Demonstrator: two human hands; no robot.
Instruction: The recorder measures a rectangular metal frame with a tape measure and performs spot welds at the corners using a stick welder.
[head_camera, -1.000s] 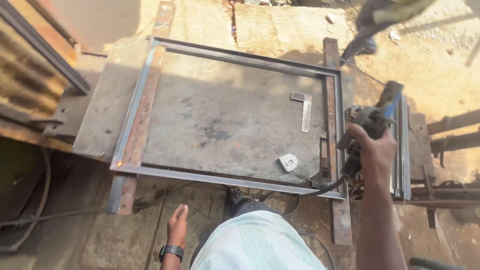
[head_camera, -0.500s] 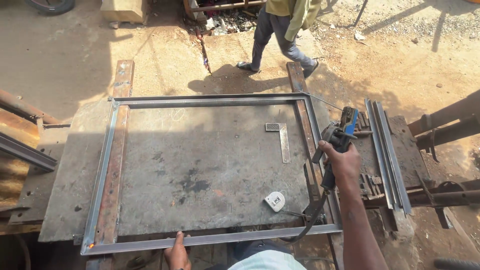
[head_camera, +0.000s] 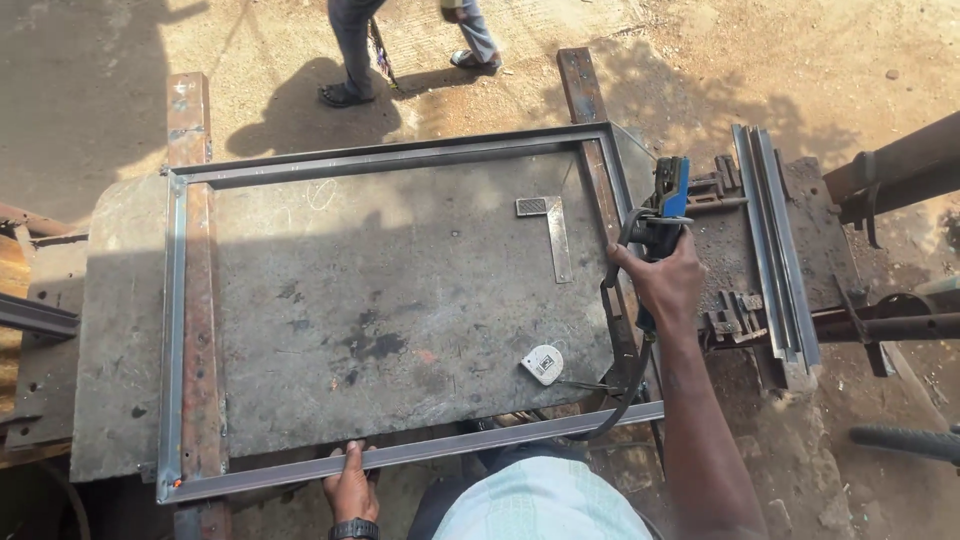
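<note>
A rectangular steel frame (head_camera: 390, 157) lies flat on a grey metal work table (head_camera: 400, 300). My left hand (head_camera: 351, 483) grips the frame's near bar, by the table's front edge. My right hand (head_camera: 662, 280) holds a blue-handled welding electrode holder (head_camera: 668, 205) with a black cable (head_camera: 628, 400) hanging from it, just over the frame's right bar. A steel try square (head_camera: 552, 232) and a small white tape measure (head_camera: 543, 364) rest on the table inside the frame.
Rusty flat bars (head_camera: 188, 130) run under the frame at left and right. Several steel angle lengths (head_camera: 770, 250) and clamps lie on the bench to the right. Another person's legs (head_camera: 350, 50) stand on the sandy ground beyond the table. Dark pipes (head_camera: 900, 170) jut in at far right.
My view has shifted so the whole frame is seen. My left hand has come up from below and taken hold of the near bar. The other person has walked left.
</note>
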